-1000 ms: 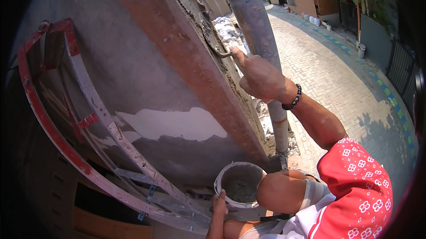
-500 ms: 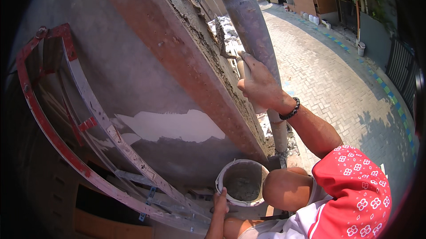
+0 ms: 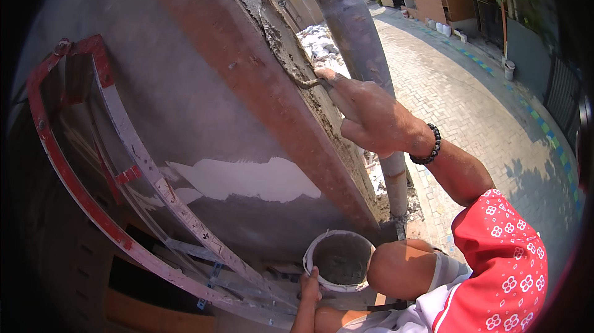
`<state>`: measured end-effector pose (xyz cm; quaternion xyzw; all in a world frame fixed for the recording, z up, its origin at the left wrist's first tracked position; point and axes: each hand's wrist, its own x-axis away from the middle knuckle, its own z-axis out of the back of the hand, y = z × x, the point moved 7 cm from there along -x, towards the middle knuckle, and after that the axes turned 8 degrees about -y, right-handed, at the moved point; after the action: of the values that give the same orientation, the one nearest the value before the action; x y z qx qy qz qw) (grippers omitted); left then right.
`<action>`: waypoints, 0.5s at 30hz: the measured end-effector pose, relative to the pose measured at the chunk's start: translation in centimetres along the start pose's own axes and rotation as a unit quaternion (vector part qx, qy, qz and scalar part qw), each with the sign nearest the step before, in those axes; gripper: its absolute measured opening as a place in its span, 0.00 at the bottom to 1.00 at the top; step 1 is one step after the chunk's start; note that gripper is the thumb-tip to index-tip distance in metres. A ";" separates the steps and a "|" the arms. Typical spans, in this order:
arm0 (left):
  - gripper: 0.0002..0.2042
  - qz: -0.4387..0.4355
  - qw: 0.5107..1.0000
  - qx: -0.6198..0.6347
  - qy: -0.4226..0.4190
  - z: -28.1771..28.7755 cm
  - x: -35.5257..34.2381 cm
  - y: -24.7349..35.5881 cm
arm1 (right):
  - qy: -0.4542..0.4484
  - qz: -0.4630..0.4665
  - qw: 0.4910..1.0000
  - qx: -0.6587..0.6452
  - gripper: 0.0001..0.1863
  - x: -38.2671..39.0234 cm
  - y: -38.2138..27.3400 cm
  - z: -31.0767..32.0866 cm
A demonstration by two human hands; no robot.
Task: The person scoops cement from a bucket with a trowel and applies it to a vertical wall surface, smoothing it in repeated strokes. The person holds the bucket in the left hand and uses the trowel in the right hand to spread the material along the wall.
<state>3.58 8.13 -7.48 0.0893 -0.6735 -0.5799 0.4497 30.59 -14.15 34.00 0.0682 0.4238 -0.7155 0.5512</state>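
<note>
Head view: the wall edge (image 3: 322,107), rough and grey, slants from upper centre to lower centre.
Right grip (image 3: 378,119): clenched round the handle of a trowel (image 3: 307,84), right of centre; a dark bracelet (image 3: 428,147) circles the wrist.
Trowel: just above the frame's centre, its bent neck pointing left to the wall edge; the blade is hard to make out.
Left grip (image 3: 310,285): lower centre, grasping the rim of the bucket (image 3: 349,288), thumb uppermost.
Bucket: lower centre, beside a bent knee (image 3: 402,268), grey mortar (image 3: 346,269) inside.
Ladder (image 3: 133,129): red and white, left side.
Pole (image 3: 361,42): upper centre downward, behind the right grip.
Street (image 3: 433,79): paved, upper right.
</note>
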 end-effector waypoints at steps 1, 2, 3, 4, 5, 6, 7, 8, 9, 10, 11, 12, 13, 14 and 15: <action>0.17 -0.006 1.000 0.009 -0.018 -0.3 -1.3 -0.8 | 0.028 0.040 0.998 0.049 0.39 0.9 -0.1 -0.1; 0.17 -0.012 0.999 0.017 -0.036 -1.1 -2.2 -1.1 | 0.054 0.079 0.991 0.099 0.40 1.9 -0.2 -0.2; 0.18 -0.002 0.999 0.009 -0.039 -1.6 -2.0 -0.7 | 0.056 0.108 0.987 0.106 0.42 2.9 -0.2 -1.1; 0.18 0.008 0.999 0.000 -0.042 -2.0 -1.5 -0.2 | 0.036 0.058 0.992 0.102 0.43 3.9 0.5 -2.0; 0.18 0.015 0.999 -0.009 -0.040 -2.2 -0.9 0.4 | 0.054 0.074 0.992 0.086 0.42 5.1 0.7 -2.8; 0.18 0.018 0.999 -0.020 -0.036 -2.3 -0.8 0.7 | 0.071 0.089 0.991 0.072 0.41 6.1 1.2 -3.4; 0.18 0.021 0.999 -0.031 -0.033 -2.5 -0.8 0.9 | 0.074 0.085 0.992 0.053 0.41 6.9 1.5 -3.4; 0.18 0.025 0.998 -0.042 -0.026 -2.4 -0.7 0.9 | 0.075 0.082 0.993 0.031 0.41 7.7 1.7 -3.2; 0.18 0.011 0.999 -0.014 -0.036 -2.3 -1.3 0.5 | 0.077 0.079 0.994 0.010 0.40 8.0 1.8 -3.0; 0.17 -0.003 0.999 0.013 -0.045 -2.0 -2.3 -0.5 | 0.075 0.040 0.996 -0.013 0.40 7.7 2.2 -2.6; 0.17 -0.014 0.998 0.040 -0.054 -1.9 -2.6 -1.0 | 0.071 -0.001 0.997 -0.036 0.40 7.2 2.7 -2.2; 0.17 -0.018 0.998 0.032 -0.053 -1.5 -2.9 -1.4 | 0.066 -0.043 0.995 -0.059 0.39 6.6 3.4 -2.1; 0.16 -0.021 0.998 0.024 -0.051 -1.0 -3.0 -1.6 | 0.124 -0.013 0.989 -0.086 0.39 5.9 3.6 -1.7; 0.15 -0.025 0.998 0.017 -0.052 -0.9 -3.1 -1.7 | 0.135 -0.021 0.986 -0.095 0.40 5.4 4.1 -1.4; 0.15 -0.039 0.998 0.017 -0.046 -0.7 -3.2 -1.8 | 0.145 -0.030 0.983 -0.104 0.40 4.8 4.5 -1.1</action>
<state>5.20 9.16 -10.71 0.0959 -0.6993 -0.5889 0.3937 32.18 -17.05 28.22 0.1013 0.5733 -0.6660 0.4664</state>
